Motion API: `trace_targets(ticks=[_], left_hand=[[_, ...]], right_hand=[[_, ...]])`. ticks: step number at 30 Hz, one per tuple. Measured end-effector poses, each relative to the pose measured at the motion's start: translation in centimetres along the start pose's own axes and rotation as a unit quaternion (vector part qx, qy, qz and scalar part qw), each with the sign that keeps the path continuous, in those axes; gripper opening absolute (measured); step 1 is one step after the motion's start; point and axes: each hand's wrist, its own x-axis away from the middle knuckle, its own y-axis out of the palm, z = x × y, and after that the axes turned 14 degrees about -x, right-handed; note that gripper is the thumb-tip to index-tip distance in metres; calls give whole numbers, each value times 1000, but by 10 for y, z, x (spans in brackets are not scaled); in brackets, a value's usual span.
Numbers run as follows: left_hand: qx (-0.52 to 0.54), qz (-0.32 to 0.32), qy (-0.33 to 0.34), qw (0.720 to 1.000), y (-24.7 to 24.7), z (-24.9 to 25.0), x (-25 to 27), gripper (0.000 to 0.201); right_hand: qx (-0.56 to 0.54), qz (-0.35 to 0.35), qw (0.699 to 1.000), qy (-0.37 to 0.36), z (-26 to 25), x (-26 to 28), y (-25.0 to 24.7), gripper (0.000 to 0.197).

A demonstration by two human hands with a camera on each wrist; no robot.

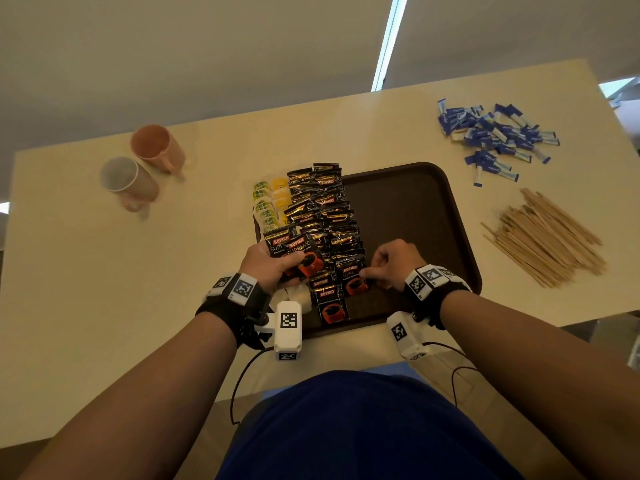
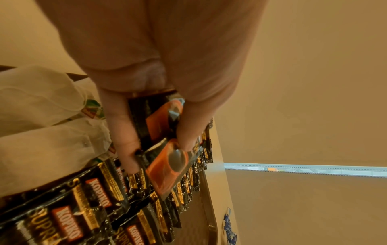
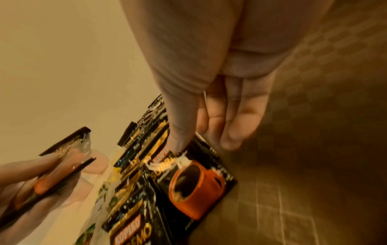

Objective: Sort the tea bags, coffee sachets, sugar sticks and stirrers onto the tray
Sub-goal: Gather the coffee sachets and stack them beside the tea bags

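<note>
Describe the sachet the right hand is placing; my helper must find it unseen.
Start at the brown tray, then its near end, right column of black Kopiko coffee sachets. The sachet lies under the right hand's thumb. Unlike its overlapped neighbours, its orange cup picture shows.

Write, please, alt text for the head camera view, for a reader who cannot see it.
The left hand holds coffee sachets while the right hand sets one sachet into overlapping rows on a brown tray. Sugar sticks and wooden stirrers lie off the tray, right.
</note>
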Motion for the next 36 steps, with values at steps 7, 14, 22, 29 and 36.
trace_targets(ticks=[7, 14, 22, 29, 36], left_hand=[[-6, -14, 20, 1000, 6, 5, 6, 38], [1, -67, 33, 997, 14, 8, 13, 42], [45, -61, -7, 997, 10, 8, 7, 31], [-44, -36, 30, 998, 10, -1, 4, 25], [-187, -60, 117, 974, 3, -6, 4, 32]], right_hand=[[-33, 40, 991, -122, -27, 6, -16, 38], [-100, -97, 984, -106, -52, 9, 8, 14], [-127, -73, 988, -48, -24, 12, -13, 3], [-43, -92, 994, 49, 17, 12, -8, 5], [-62, -77, 993, 58, 14, 5, 4, 10]])
